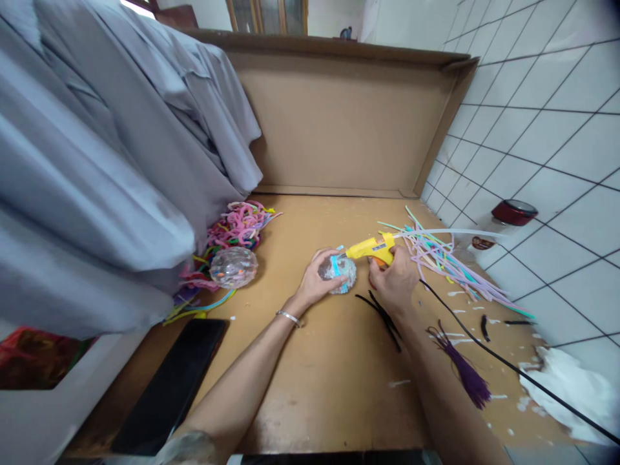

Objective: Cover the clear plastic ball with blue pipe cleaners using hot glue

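Observation:
My left hand [320, 281] is closed around a clear, faceted round piece [346, 283] with a light-blue strip across it. In my right hand [396, 278] is a yellow hot glue gun [371, 248], gripped by its handle, with a long white glue stick [455, 231] out of its back. The gun's nozzle points left and meets the top of the round piece; whether it touches, I cannot tell. Black pipe cleaners [385, 320] lie just below my right hand. A similar clear faceted bowl [234, 267] rests to the left.
Pink and coloured pipe cleaners [242, 223] heap at left beside a grey curtain [121, 161]. A black phone-like slab [172, 384] lies near. Pastel pipe cleaners [450, 265], a jar [504, 226], purple bundle [462, 371], white tissue [571, 391] and black cord [489, 352] are right.

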`<state>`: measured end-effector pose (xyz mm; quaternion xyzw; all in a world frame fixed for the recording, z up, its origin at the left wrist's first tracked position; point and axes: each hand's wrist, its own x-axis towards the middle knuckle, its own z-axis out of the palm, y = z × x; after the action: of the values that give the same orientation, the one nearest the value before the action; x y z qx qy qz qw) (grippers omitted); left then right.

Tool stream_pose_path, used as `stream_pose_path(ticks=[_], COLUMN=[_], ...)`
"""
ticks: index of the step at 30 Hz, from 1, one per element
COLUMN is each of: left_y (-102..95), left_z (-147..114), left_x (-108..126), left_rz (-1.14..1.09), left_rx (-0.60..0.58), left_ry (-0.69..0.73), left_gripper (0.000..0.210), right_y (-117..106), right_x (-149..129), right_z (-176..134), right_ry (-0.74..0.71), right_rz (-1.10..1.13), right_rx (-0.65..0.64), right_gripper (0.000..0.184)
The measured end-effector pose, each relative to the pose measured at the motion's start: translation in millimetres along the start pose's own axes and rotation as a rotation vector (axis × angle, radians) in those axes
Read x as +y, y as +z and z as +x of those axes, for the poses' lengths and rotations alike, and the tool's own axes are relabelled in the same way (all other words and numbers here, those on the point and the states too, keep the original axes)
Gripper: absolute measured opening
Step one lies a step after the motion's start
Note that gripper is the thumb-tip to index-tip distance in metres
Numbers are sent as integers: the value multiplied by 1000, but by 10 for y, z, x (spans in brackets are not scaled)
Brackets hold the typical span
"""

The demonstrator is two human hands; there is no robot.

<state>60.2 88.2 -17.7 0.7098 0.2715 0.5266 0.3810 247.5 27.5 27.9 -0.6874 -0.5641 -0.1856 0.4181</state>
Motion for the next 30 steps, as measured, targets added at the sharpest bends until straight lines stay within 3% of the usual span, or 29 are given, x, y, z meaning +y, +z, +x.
stream_pose_path(ticks=[30], left_y=[0], left_z=[1], left_x=[26], left_rz=[4], left_rx=[-8], left_ry=[-5], left_gripper=[57], right_y=[-115], right_x=[-104], right_z=[29], right_ry=[-75], right_rz=[2], right_rx=[14], right_gripper=[24])
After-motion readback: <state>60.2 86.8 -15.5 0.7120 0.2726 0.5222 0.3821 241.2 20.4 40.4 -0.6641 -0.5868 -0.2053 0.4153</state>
